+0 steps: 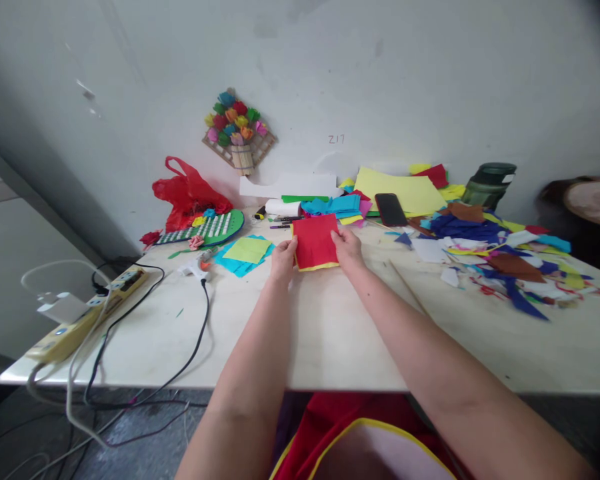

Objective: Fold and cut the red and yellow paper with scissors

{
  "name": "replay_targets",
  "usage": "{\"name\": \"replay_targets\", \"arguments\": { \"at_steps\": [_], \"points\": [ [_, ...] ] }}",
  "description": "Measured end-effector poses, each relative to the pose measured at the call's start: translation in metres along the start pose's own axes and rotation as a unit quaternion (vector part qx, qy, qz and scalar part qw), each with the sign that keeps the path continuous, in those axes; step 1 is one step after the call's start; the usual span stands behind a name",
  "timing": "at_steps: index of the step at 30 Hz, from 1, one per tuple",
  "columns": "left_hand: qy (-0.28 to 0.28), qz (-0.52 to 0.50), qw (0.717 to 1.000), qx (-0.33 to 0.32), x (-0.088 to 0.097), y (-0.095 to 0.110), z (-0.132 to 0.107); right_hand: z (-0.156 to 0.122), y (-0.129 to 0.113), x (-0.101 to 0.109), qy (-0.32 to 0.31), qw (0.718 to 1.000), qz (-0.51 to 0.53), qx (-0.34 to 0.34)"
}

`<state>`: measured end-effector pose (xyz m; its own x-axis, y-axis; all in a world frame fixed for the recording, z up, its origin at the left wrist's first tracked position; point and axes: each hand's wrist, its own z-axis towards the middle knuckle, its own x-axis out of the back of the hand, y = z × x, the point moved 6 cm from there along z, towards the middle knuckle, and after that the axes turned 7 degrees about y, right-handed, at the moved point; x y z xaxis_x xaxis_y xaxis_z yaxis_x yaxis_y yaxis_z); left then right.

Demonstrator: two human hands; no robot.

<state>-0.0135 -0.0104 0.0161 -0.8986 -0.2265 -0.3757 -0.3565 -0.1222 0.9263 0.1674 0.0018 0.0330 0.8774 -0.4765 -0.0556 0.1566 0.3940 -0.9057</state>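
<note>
Both hands hold a square of red paper (pixel 316 241) just above the table, with a yellow sheet showing under its left and lower edges. My left hand (pixel 283 259) pinches the left side, thumb on top. On the right side, my right hand (pixel 347 247) grips the edge in the same way. The fingers beneath the paper are hidden. Just left of my left hand lie a yellow-green paper square (pixel 248 250) and blue paper sheets (pixel 240 267). Behind the red paper are folded blue pieces (pixel 333 206).
A glue gun (pixel 197 267) with its cord lies left, near a power strip (pixel 90 317). Paper scraps (pixel 520 260) heap at the right, before a dark green bottle (pixel 489 185). A phone (pixel 391 210) rests on yellow paper (pixel 400 189). A thin stick (pixel 407 287) lies by my right forearm.
</note>
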Motion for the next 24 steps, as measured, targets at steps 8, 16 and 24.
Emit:
{"name": "replay_targets", "arguments": {
  "at_steps": [8, 16, 24],
  "points": [
    [-0.084, 0.012, 0.993, 0.085, -0.003, -0.005, -0.006, 0.002, 0.004, 0.008, 0.047, 0.999, -0.017, -0.007],
    [-0.139, 0.097, 0.981, 0.094, -0.002, 0.008, -0.015, 0.004, 0.008, 0.011, 0.082, 0.996, -0.017, -0.017],
    [-0.060, 0.109, 0.992, 0.036, 0.011, 0.015, -0.003, 0.003, 0.006, 0.013, 0.092, 0.995, -0.025, -0.016]
  ]
}}
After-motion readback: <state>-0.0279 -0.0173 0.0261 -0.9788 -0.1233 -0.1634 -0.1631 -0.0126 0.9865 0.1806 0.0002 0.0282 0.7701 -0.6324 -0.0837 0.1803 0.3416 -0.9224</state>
